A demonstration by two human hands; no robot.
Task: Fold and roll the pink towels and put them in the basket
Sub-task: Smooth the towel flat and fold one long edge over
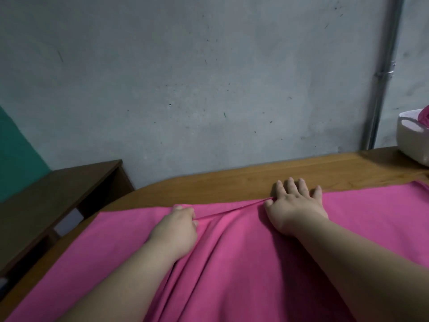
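Head view, one item in work.

- Pink towel [232,263]: spread across the wooden counter [209,184], reaching from the near edge of the picture to just short of the counter's far edge. Long creases run through its middle, and a raised ridge of cloth stretches along the far hem between the two hands.
- Left hand [178,226]: fingers curled, pinching the towel's far hem at the left end of the ridge.
- Right hand [294,205]: flat, fingers straight and spread. The palm presses on the towel, the fingertips reach past the hem onto bare wood, and the thumb lies against the right end of the ridge.
- White basket [411,142]: far right corner of the counter, well apart from the hands, with a bit of pink cloth [426,117] showing inside.
- Surroundings: grey wall [209,77] with a vertical pipe [383,77]; dark wooden shelf unit [58,194] at left.
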